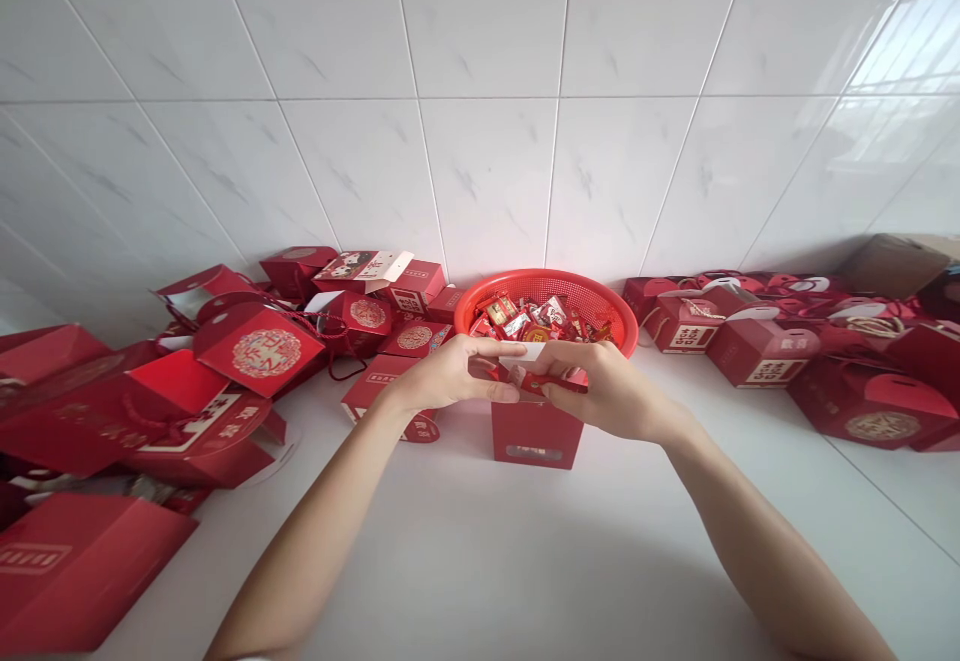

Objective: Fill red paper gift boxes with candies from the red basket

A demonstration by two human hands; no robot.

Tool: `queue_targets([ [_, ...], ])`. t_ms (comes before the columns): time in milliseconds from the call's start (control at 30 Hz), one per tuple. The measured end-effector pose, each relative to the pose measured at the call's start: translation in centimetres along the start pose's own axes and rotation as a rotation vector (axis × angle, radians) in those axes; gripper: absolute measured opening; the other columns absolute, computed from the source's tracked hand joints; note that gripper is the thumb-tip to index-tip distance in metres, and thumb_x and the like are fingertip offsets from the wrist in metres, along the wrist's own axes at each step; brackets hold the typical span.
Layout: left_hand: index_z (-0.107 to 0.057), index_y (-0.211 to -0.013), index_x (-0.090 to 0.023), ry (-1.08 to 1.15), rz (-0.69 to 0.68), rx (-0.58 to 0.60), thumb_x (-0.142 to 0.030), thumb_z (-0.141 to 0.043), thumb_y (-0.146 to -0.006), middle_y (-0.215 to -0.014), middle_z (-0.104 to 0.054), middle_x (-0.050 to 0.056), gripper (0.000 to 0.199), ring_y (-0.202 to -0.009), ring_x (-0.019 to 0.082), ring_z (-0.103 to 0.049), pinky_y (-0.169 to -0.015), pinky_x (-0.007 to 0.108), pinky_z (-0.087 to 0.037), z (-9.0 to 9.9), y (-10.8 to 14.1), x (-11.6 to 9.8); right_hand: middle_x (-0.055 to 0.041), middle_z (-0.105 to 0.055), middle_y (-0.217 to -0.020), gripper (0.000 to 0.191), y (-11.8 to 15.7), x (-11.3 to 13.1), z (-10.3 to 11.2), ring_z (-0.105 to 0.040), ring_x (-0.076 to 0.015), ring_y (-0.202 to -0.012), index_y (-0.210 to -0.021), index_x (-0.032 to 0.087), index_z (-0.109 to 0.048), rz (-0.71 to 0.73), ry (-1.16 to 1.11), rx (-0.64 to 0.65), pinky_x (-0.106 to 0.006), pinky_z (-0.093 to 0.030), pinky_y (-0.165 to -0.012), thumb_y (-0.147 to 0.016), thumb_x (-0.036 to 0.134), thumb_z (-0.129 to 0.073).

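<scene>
A red paper gift box (534, 429) stands upright on the white surface in front of me, with a small window low on its front. My left hand (452, 373) is closed on the upper left part of the box, thumb in front and fingers behind. From the other side, my right hand (611, 393) pinches the box's top flap, its fingers bent. A white inner face of the flap shows between the two hands. My fingers partly hide the top of the box. Just behind it is a red plastic basket (624, 313) holding many wrapped candies (517, 321).
Red gift boxes (266, 349) lie piled on the left, some open and tilted. More closed boxes (761, 349) with cord handles stand in rows on the right. A brown carton (896, 263) sits at the far right. A white tiled wall (487, 171) rises behind everything.
</scene>
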State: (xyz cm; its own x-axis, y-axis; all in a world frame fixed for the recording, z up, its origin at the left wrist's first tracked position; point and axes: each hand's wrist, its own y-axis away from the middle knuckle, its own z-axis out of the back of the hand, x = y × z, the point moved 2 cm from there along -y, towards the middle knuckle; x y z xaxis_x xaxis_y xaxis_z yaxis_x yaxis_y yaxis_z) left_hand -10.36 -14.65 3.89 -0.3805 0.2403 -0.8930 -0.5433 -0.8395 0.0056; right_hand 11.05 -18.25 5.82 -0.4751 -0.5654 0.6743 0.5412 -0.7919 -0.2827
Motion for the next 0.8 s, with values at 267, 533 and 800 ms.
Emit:
queue_targets([
  [267, -0.070, -0.130, -0.025, -0.030, -0.015, -0.015, -0.041, -0.089, -0.067, -0.132, -0.070, 0.012, 0.069, -0.113, 0.031, -0.069, -0.100, 0.045, -0.054, 0.01, -0.06, -0.07, -0.0015, -0.075, -0.081, 0.026, -0.13, -0.19, -0.09, -0.065, -0.0167, -0.070, -0.086, 0.022, -0.074, -0.001, 0.012, 0.068, -0.028, -0.048, -0.062, -0.078, 0.006, -0.055],
  [533, -0.072, -0.127, -0.028, -0.065, -0.032, -0.010, -0.047, -0.086, -0.071, -0.138, -0.066, 0.007, 0.062, -0.134, 0.033, -0.057, -0.111, 0.043, -0.047, 0.05, -0.03, -0.42, -0.0012, -0.078, -0.090, 0.031, 0.02, 0.04, 0.30, -0.069, -0.0203, -0.080, -0.092, 0.027, -0.080, 0.017, -0.084, 0.088, -0.031, -0.052, -0.070, -0.082, 0.012, -0.055],
  [800, -0.071, -0.128, -0.028, -0.075, -0.039, -0.029, -0.047, -0.084, -0.074, -0.137, -0.067, 0.005, 0.059, -0.130, 0.032, -0.060, -0.109, 0.042, -0.049, -0.04, 0.02, -0.28, -0.0004, -0.078, -0.095, 0.032, 0.23, 0.32, 0.48, -0.069, -0.0187, -0.078, -0.100, 0.028, -0.078, 0.030, 0.006, 0.143, -0.031, -0.051, -0.072, -0.088, 0.012, -0.053],
])
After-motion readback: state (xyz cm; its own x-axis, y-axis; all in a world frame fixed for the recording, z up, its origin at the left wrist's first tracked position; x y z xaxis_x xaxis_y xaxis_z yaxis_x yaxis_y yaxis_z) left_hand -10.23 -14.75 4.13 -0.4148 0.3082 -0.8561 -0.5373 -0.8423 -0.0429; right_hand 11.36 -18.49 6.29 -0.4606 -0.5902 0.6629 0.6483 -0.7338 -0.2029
